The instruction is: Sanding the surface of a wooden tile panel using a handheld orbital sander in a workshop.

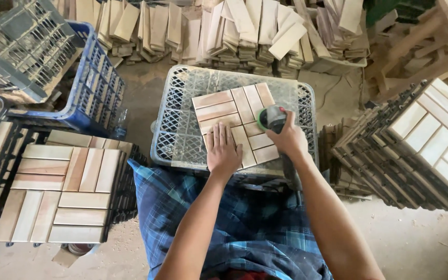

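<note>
stacks: finished slatted tiles (60, 194) are lying piled at the person's left, more tiles (431, 140) are leaning at the right, loose wood slats (245, 36) are heaped beyond
crate: an upturned white plastic crate (175, 129) is serving as the bench, straight ahead of the knees
tile: a square wooden deck tile (234, 111) is lying flat on the crate, turned slightly askew; pale and reddish slats are running in alternating blocks
relation: the tile is lying directly ahead of both hands; its near edge is sitting under the left hand, the nearer one
left hand: the left hand (223, 153) is pressing flat, fingers spread, on the tile
right hand: the right hand (289, 139) is clamped on a green-rimmed power sander (271, 118) at the tile's right edge
</note>
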